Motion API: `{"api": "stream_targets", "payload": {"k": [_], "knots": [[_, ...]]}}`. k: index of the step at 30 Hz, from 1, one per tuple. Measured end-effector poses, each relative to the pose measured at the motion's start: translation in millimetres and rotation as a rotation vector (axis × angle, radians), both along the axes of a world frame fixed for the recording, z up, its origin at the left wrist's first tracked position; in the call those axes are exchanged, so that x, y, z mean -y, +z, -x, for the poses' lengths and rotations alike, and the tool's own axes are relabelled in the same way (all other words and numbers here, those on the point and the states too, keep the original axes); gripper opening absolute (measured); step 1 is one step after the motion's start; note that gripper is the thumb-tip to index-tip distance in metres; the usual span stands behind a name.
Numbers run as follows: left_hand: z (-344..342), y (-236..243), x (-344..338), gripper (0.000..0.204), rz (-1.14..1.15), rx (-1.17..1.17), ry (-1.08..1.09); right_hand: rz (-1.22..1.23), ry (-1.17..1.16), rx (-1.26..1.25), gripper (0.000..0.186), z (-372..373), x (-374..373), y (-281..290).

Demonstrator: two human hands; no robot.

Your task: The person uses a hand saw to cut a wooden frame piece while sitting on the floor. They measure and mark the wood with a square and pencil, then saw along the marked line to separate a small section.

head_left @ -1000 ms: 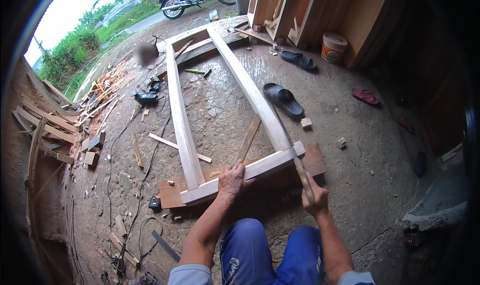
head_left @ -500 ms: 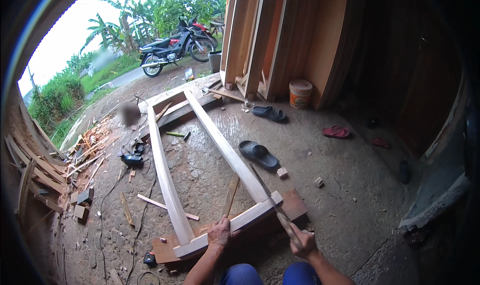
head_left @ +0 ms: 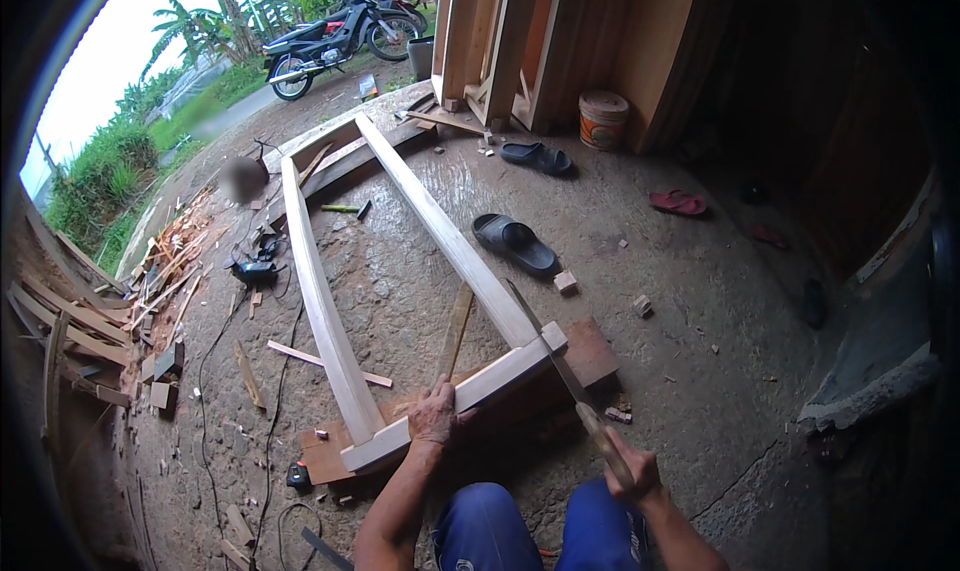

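Observation:
A pale wooden frame (head_left: 440, 241) lies on the concrete floor, its near crosspiece (head_left: 485, 381) over a reddish board (head_left: 590, 356). My left hand (head_left: 433, 413) grips that crosspiece left of its middle, beside a thin slanting stick (head_left: 457, 326). My right hand (head_left: 635, 471) is closed on the long wooden handle of a hand saw (head_left: 565, 376), whose metal blade lies across the crosspiece at its right end, beside the long right rail (head_left: 430, 226). A tape measure (head_left: 298, 476) lies at the frame's near left corner.
Dark sandals (head_left: 515, 246), a hammer (head_left: 347, 209), a power tool (head_left: 255, 271) with cords, and wood blocks (head_left: 565, 283) lie around. Scrap wood (head_left: 80, 336) piles at the left. A bucket (head_left: 602, 121) stands by upright wooden frames (head_left: 520, 41); motorbikes (head_left: 340, 51) are outside.
My view has tilted up and then slightly back down. The saw has shifted along its cut at the crosspiece's right end. My left hand stays on the crosspiece.

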State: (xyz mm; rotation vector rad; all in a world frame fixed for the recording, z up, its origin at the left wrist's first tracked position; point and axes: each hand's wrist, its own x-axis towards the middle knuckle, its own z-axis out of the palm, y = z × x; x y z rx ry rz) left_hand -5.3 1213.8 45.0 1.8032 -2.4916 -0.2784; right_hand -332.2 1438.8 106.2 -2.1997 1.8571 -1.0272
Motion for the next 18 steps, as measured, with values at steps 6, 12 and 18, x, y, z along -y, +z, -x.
{"api": "stream_targets", "payload": {"k": [6, 12, 18], "knots": [[-8.5, 10.9, -2.3, 0.066, -0.101, -0.031, 0.097, -0.259, -0.066, 0.187, 0.064, -37.3, 100.3, -9.5], [-10.2, 16.9, -3.4, 0.069, -0.087, 0.005, 0.080, -0.169, -0.079, 0.125, 0.057, -7.2, -137.7, 50.8], [17.2, 0.1, 1.8, 0.072, 0.037, -0.039, -0.012, -0.223, -0.097, 0.231, 0.065, -10.9, 123.8, -6.5]]}}
